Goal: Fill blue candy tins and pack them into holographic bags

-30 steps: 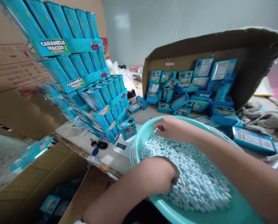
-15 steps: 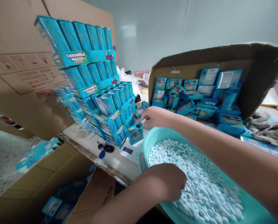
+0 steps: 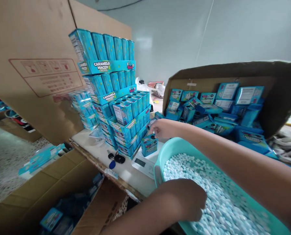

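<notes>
My right hand (image 3: 157, 128) reaches across to a small blue candy tin (image 3: 149, 146) standing on a white digital scale (image 3: 145, 164). Its fingers are bent together just above the tin's top; what they hold is hidden. Lower down, my left hand (image 3: 190, 199) rests over white and pale-blue candies (image 3: 216, 195) in a turquoise tub (image 3: 178, 143). That hand is closed, palm down, with its curled fingers mostly out of sight, and I cannot make out what is in it.
Stacked display trays of blue tins (image 3: 111, 67) stand behind the scale. A cardboard box (image 3: 184, 73) of loose tins lies behind the tub. Keys (image 3: 116, 158) lie near the table edge, above an open carton (image 3: 69, 173) holding more tins.
My right hand has come to the tin's top; a white candy seen at its fingertips before is no longer visible. My left hand stays over the candies. The whole view has shifted.
</notes>
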